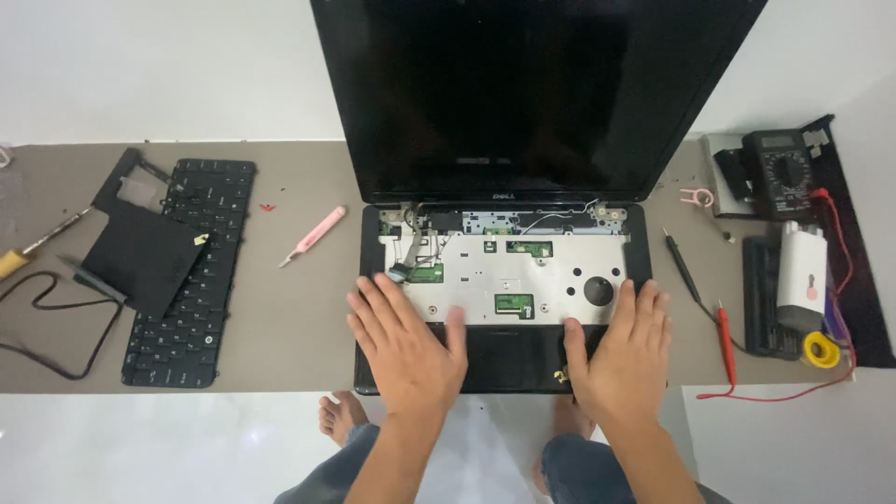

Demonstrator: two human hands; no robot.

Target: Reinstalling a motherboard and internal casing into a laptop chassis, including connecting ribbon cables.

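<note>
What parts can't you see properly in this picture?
- Head view: the left hand and right hand cover the laptop's palm rest.
- The laptop screen is cut off by the top edge.
- The multimeter dial markings are too small.
- The soldering iron runs off the left edge.

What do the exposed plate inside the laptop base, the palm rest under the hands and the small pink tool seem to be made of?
Exposed plate: probably bare metal, a dull silver sheet with punched holes.
Palm rest: likely glossy black plastic, faintly reflective.
Pink tool: apparently matte plastic, uniformly coloured.
</note>
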